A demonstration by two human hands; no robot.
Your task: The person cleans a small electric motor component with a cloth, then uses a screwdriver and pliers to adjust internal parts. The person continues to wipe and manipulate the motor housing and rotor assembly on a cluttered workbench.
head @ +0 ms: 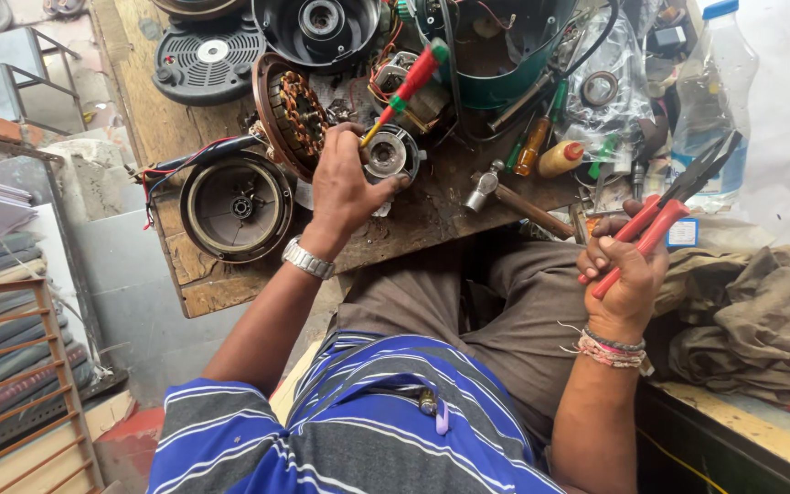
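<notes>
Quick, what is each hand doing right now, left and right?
Left hand: closed on a screwdriver, resting by the motor part.
Right hand: closed on red pliers, raised off the bench.

A bench point(230, 284) is set before the seated person. On it, at the left, a round housing point(238, 207) is laid; behind it a grille point(209, 57) is placed, with a second housing point(320, 27) to its right. A stator point(293, 114) is propped between the round housing and a small rotor point(390, 154), on which the left hand point(345, 187) is rested with a screwdriver point(404, 90). A hammer point(514, 199) is laid right of the rotor, a bottle point(713, 91) at the far right. Pliers point(665, 215) are held in the right hand point(628, 270), above a cloth point(747, 316) laid at the right.
</notes>
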